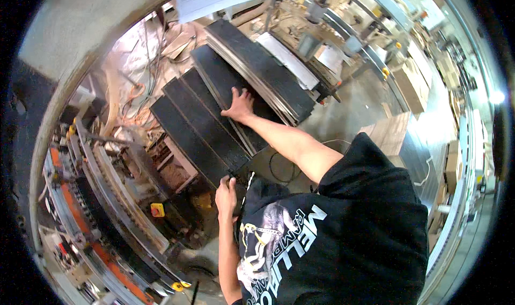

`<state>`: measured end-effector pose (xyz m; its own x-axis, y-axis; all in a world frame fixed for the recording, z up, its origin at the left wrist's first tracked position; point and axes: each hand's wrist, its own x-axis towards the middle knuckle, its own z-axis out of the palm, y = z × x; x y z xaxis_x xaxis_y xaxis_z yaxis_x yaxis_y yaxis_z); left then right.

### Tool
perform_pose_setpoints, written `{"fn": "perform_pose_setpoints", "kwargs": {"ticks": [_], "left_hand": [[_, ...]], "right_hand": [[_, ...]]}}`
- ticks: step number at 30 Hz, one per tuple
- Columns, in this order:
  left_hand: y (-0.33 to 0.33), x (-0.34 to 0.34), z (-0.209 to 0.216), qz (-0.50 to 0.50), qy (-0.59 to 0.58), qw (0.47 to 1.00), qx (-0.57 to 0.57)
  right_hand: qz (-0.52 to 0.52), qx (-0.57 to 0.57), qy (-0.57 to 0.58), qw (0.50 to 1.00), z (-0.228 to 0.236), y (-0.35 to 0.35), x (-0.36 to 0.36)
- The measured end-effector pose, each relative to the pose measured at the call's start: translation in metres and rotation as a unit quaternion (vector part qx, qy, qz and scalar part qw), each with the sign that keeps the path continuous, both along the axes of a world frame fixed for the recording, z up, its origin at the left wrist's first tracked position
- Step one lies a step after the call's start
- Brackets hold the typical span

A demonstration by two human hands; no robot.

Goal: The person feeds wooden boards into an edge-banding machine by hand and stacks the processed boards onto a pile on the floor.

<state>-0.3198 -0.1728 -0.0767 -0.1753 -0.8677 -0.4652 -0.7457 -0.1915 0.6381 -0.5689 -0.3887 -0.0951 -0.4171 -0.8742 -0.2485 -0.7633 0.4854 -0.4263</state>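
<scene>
Several long dark boards (198, 120) lie fanned out side by side in front of me. My right hand (240, 106) is spread over one of them, its fingers apart and touching the dark face near the middle. At the near end of the boards, my left hand (226, 195) has its fingers curled against the end of a dark board (212, 157). Its fingertips are partly hidden there. Beyond my right hand rises a thicker stack of dark-topped boards (257, 63), with pale edges showing along its side.
Machine rails (115, 197) with orange strips curve along the left, with a yellow box with a red button (157, 210) beside them. Scraps and cables (142, 93) litter the far left. On the right stand stacked wooden panels (389, 136) and a metal-topped surface (426, 149).
</scene>
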Motion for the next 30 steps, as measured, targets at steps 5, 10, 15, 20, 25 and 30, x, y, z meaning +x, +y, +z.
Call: {"fn": "perform_pose_setpoints", "kwargs": {"ticks": [5,10,15,20,25,30], "left_hand": [[0.101,0.088,-0.027,0.212,-0.001,0.977,0.023],[0.246,0.128,-0.036,0.475,0.011,0.880,0.019],[0.353,0.116,-0.058,0.641,0.057,0.765,0.029],[0.419,0.081,-0.099,0.698,-0.135,0.697,0.095],[0.519,0.068,-0.180,0.763,-0.066,0.588,0.259],[0.591,0.065,-0.251,0.879,0.017,0.435,0.195]], "right_hand": [[0.097,-0.101,0.166,0.976,-0.065,-0.016,-0.012],[0.206,-0.177,0.205,0.940,-0.060,0.003,-0.025],[0.135,0.016,0.181,0.974,-0.030,0.009,-0.036],[0.116,0.121,0.220,0.961,-0.063,-0.012,-0.017],[0.263,0.008,0.196,0.945,-0.031,0.042,0.066],[0.501,-0.057,0.018,0.863,-0.072,0.103,0.135]]}}
